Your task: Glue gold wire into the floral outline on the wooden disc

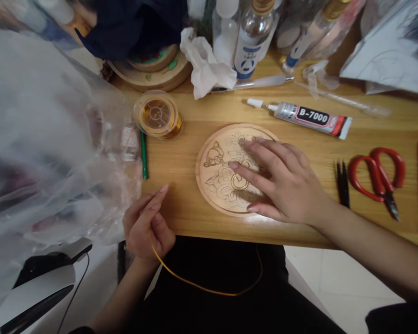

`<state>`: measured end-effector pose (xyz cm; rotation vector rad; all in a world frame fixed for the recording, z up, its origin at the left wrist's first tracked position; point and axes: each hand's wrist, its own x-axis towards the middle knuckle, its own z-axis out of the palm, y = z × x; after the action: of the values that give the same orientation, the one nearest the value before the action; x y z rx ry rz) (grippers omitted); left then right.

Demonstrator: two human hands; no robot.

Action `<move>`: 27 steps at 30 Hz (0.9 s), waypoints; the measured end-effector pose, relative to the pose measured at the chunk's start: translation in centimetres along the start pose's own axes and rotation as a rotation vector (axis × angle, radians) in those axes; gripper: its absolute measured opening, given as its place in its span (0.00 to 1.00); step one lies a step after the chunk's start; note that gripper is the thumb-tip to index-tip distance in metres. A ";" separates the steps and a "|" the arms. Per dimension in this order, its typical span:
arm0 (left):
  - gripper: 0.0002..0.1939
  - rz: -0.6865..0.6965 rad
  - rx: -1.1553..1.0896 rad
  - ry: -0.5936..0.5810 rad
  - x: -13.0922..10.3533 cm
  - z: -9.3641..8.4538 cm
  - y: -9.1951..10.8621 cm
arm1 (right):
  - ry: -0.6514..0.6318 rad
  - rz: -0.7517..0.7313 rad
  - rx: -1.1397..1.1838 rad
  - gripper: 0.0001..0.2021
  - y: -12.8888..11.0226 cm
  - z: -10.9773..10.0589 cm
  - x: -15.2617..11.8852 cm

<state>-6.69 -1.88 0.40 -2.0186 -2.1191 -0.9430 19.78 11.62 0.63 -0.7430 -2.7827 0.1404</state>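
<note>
A round wooden disc (209,185) with drawn flower outlines lies at the table's front edge. Gold wire is shaped into a small figure at its upper left and a curl (239,181) near its middle. My right hand (282,181) rests on the disc with fingers spread, fingertips around the curl, holding nothing. To the left, my left hand (148,222) is closed at the table's edge, gripping a gold wire (195,282). That wire hangs in a loop over my dark clothing, and its far end rises toward the table edge below the disc.
A wire spool (158,115) and green stick (144,155) lie left of the disc. Beyond it are a glue tube (312,118), crumpled tissue (205,67) and bottles (250,41). Black tweezers (342,183) and red-handled cutters (378,178) lie right. Clear plastic (55,139) covers the left side.
</note>
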 end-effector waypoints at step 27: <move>0.22 0.077 -0.018 0.133 -0.3 1.1 -1.1 | 0.089 -0.004 0.031 0.31 0.1 0.3 -0.1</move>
<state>-7.25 -1.57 -1.08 -1.9705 -1.9576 -1.0560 19.82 11.67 0.35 -0.7176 -2.6919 0.1453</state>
